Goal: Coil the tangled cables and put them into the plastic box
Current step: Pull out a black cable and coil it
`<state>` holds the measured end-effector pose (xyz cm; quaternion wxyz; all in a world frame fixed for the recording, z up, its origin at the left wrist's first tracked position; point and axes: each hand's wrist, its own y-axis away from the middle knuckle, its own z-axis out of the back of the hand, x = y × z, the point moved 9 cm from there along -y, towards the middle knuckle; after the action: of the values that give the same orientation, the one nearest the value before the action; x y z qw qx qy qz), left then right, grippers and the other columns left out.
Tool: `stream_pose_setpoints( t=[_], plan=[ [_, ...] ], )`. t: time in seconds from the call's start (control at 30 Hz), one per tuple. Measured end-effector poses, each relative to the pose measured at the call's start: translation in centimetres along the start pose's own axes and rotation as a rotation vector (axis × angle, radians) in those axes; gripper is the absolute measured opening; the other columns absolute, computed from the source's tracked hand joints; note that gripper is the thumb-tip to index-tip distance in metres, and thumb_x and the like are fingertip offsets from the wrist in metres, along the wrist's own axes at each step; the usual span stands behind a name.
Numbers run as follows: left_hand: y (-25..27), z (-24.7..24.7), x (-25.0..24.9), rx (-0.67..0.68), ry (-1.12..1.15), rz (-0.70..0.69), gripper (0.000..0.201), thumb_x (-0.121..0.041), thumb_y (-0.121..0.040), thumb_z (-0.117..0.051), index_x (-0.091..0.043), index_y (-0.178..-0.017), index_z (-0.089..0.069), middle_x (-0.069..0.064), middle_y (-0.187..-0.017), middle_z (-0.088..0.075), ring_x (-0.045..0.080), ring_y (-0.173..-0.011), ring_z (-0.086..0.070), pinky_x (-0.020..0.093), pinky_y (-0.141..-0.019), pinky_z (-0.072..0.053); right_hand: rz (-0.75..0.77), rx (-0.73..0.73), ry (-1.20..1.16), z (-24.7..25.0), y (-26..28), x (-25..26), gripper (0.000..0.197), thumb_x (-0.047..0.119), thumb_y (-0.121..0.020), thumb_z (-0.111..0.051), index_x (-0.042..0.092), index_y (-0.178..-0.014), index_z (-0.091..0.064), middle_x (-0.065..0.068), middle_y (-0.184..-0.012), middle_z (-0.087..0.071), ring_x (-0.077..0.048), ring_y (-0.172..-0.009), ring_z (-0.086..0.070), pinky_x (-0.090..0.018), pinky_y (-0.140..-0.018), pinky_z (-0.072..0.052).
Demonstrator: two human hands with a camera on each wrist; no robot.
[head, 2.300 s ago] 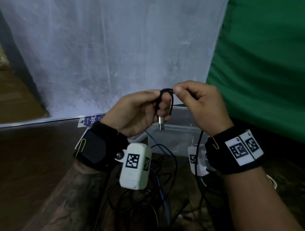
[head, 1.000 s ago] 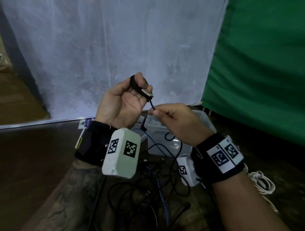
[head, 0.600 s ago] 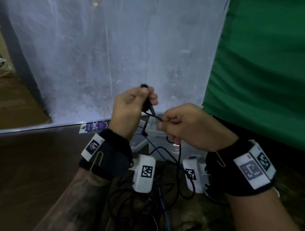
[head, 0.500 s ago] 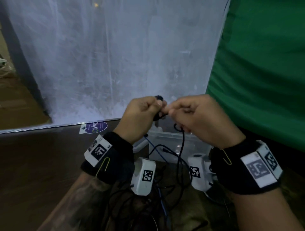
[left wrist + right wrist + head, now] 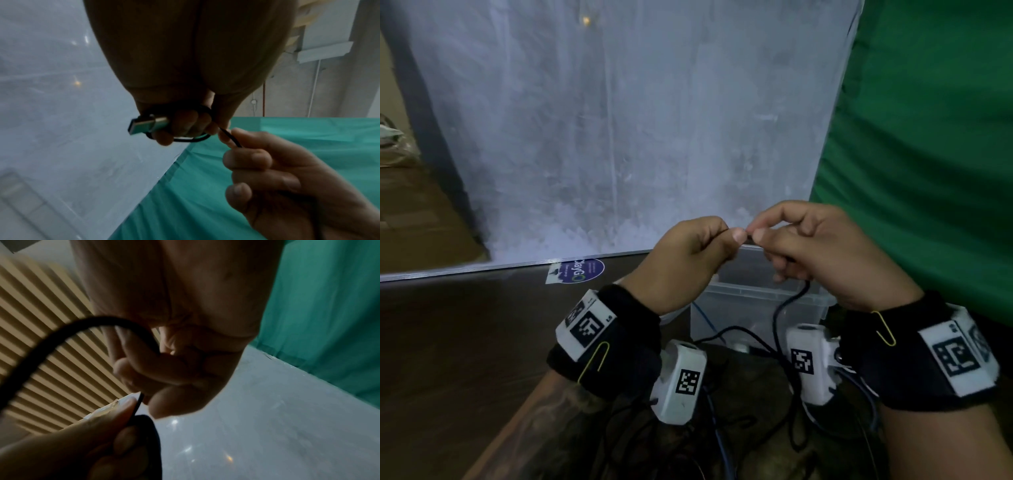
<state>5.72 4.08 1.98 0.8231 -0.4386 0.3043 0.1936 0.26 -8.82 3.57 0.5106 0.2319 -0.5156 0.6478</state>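
Note:
My two hands are raised close together above the clear plastic box [image 5: 750, 301]. My left hand [image 5: 698, 253] grips a small coil of black cable [image 5: 191, 139] wound round its fingers, with the silver USB plug [image 5: 148, 125] sticking out to the left. My right hand [image 5: 808, 250] pinches the same black cable [image 5: 787, 305] right beside the left thumb, and the cable hangs down from it to the tangle below. In the right wrist view the cable [image 5: 61, 337] arcs out of my right palm.
A tangle of black and blue cables [image 5: 722, 428] lies on the dark floor under my wrists. A blue cable [image 5: 703, 317] runs along the box's left side. A white sheet [image 5: 619, 137] hangs behind, a green cloth [image 5: 928, 154] at the right. A round sticker [image 5: 580, 270] lies at the left.
My left hand turned from palm up to knuckles up with the coil in it. My right hand rose from below to meet the left thumb, bringing more cable to the coil.

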Motion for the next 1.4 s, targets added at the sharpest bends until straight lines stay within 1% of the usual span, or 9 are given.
stream_pose_setpoints(
  t=[0.23,0.4,0.53,0.73,0.83,0.97,1.13,1.23,1.4],
  plan=[
    [-0.7,1.6,4.1,-0.095,0.094,0.203,0.042,-0.036,-0.100,-0.048,-0.014,-0.064,-0.048,-0.006,-0.054,-0.042,0.014,-0.050,-0.038,0.028,-0.054,-0.036,0.102,-0.125,0.160,1.6,-0.3,0.1,0.011,0.018,-0.095,-0.064,0.020,-0.098,-0.074,0.012,-0.049,-0.048,-0.008,-0.047,-0.042,-0.023,-0.048,-0.040],
    [-0.2,-1.8,2.9,0.201,0.943,0.373,0.036,-0.034,-0.097,-0.045,-0.015,-0.067,-0.044,-0.003,-0.055,-0.027,0.010,-0.045,-0.029,0.022,-0.049,-0.037,0.176,-0.263,0.156,2.5,-0.8,-0.7,0.010,0.016,-0.092,-0.070,0.018,-0.095,-0.078,-0.003,-0.088,-0.076,-0.006,-0.075,-0.065,-0.019,-0.071,-0.052],
    [-1.1,0.0,2.3,-0.002,1.402,0.332,0.029,-0.026,-0.102,-0.035,-0.012,-0.081,-0.051,-0.004,-0.068,-0.041,0.007,-0.057,-0.042,0.022,-0.059,-0.048,0.146,-0.115,0.213,-1.0,-1.4,-2.1,0.017,0.016,-0.098,-0.062,0.016,-0.104,-0.078,0.019,-0.074,-0.071,0.008,-0.066,-0.061,-0.011,-0.064,-0.044],
    [-0.9,3.4,4.9,-0.421,1.519,0.251,0.018,-0.010,-0.099,-0.041,-0.001,-0.096,-0.057,0.007,-0.084,-0.063,0.017,-0.074,-0.066,0.034,-0.083,-0.057,-0.004,0.236,0.306,-6.1,-0.7,-3.2,0.021,0.019,-0.101,-0.055,0.007,-0.099,-0.071,-0.006,-0.067,-0.070,-0.008,-0.047,-0.052,-0.022,-0.049,-0.043],
    [-1.0,4.9,5.6,-0.513,1.365,0.157,0.022,-0.012,-0.102,-0.038,-0.005,-0.091,-0.056,0.005,-0.084,-0.061,0.015,-0.075,-0.064,0.030,-0.083,-0.056,-0.050,0.392,0.323,-7.9,0.4,-3.2,0.017,0.019,-0.099,-0.059,0.005,-0.099,-0.070,-0.011,-0.075,-0.074,-0.009,-0.051,-0.060,-0.022,-0.051,-0.045],
    [-0.5,5.6,4.3,-0.530,0.646,0.054,0.019,-0.010,-0.100,-0.047,0.000,-0.098,-0.063,0.009,-0.085,-0.066,0.019,-0.080,-0.065,0.031,-0.081,-0.054,-0.007,0.422,0.314,-7.9,1.0,-1.6,0.009,0.013,-0.093,-0.064,0.008,-0.096,-0.071,-0.007,-0.078,-0.075,-0.012,-0.063,-0.070,-0.029,-0.065,-0.056],
    [-0.8,1.4,1.4,-0.123,0.095,0.002,0.025,-0.015,-0.099,-0.051,-0.012,-0.079,-0.064,-0.007,-0.069,-0.061,0.010,-0.065,-0.055,0.026,-0.063,-0.045,0.092,0.107,0.195,-3.6,-0.5,-0.4,0.011,0.008,-0.093,-0.063,0.009,-0.084,-0.069,-0.007,-0.068,-0.069,-0.009,-0.059,-0.062,-0.024,-0.058,-0.053],
    [-0.4,0.0,1.3,0.078,0.028,0.046,0.030,-0.020,-0.101,-0.049,0.002,-0.085,-0.062,0.010,-0.072,-0.061,0.026,-0.066,-0.057,0.035,-0.064,-0.046,0.058,-0.027,0.125,-0.9,-0.9,-1.4,0.014,0.009,-0.094,-0.063,0.017,-0.084,-0.068,0.005,-0.064,-0.066,-0.005,-0.061,-0.059,-0.017,-0.055,-0.046],
    [-0.5,0.4,1.3,0.072,-0.256,-0.002,0.032,-0.032,-0.099,-0.051,-0.014,-0.073,-0.054,0.009,-0.065,-0.050,0.022,-0.060,-0.051,0.040,-0.060,-0.044,0.086,-0.011,0.154,-0.9,-1.2,-2.2,0.008,0.012,-0.090,-0.069,0.017,-0.084,-0.071,0.004,-0.062,-0.060,-0.004,-0.056,-0.052,-0.017,-0.056,-0.041]
  ],
)
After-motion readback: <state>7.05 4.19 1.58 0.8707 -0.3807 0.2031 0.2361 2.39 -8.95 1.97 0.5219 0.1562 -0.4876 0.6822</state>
